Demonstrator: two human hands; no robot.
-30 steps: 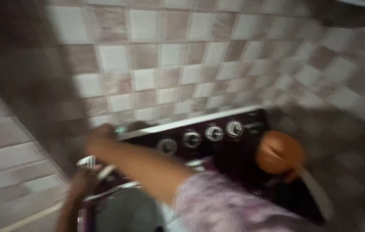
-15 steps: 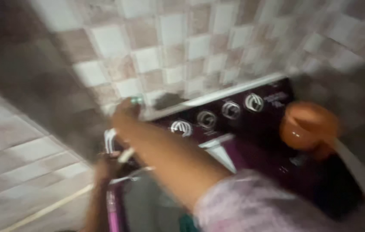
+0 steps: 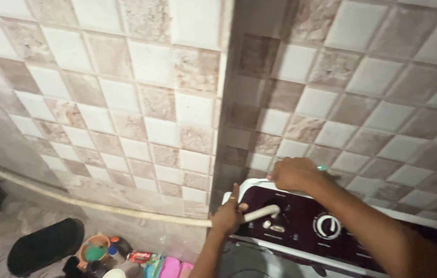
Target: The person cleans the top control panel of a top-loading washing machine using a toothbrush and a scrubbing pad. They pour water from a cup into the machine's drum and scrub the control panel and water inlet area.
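Left hand [image 3: 227,216] grips the hose [image 3: 126,210] end at the washer [image 3: 301,226]; right hand [image 3: 293,174], closed, rests on the washer's back edge; hose looks light, bendy, best held near its tip

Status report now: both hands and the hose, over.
Left hand gripping white hose end over washing machine. Right hand on machine's back edge, grip unclear. Nothing blocking.

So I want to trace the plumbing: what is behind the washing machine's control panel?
Behind the control panel the checkered tile wall shows. The right hand rests at the panel's back edge, covering what it touches there except a small green tip.
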